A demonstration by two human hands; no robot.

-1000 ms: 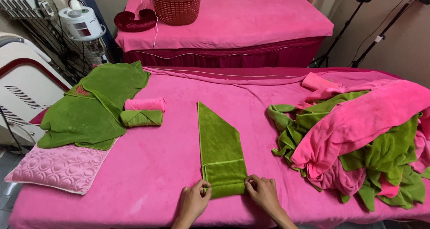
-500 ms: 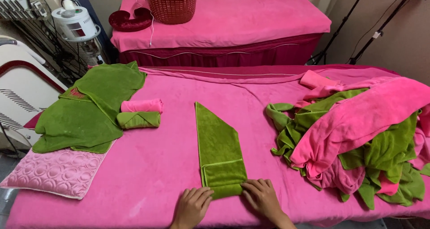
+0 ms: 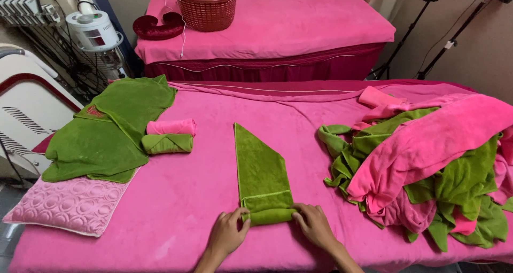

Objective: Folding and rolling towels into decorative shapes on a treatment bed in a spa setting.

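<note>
Pink cloth covers the massage bed (image 3: 176, 198) from edge to edge, and a second pink bed (image 3: 299, 22) stands behind it with a red basket (image 3: 206, 5) on top. Near the front edge lies the green towel (image 3: 260, 171), folded into a long strip that runs to a point at its far end.

Its near end is turned up into a short, tight roll. The left hand (image 3: 227, 234) pinches the roll's left end and the right hand (image 3: 312, 226) its right end — fingers curled close around the cloth, thumbs behind it. The step in hand looks like rolling the strip from the near end toward the point; the next move calls for even pressure from both hands, so the roll travels straight and stays firm.

Compared with half a second ago, the hands sit a little higher on the towel and the roll looks slightly thicker — otherwise the strip lies as it did.

To the left sit two finished rolls, one pink (image 3: 171, 127) and one green (image 3: 167, 143), beside a spread green sheet (image 3: 101, 139). A heap of loose towels (image 3: 427, 161) waits on the right.
</note>
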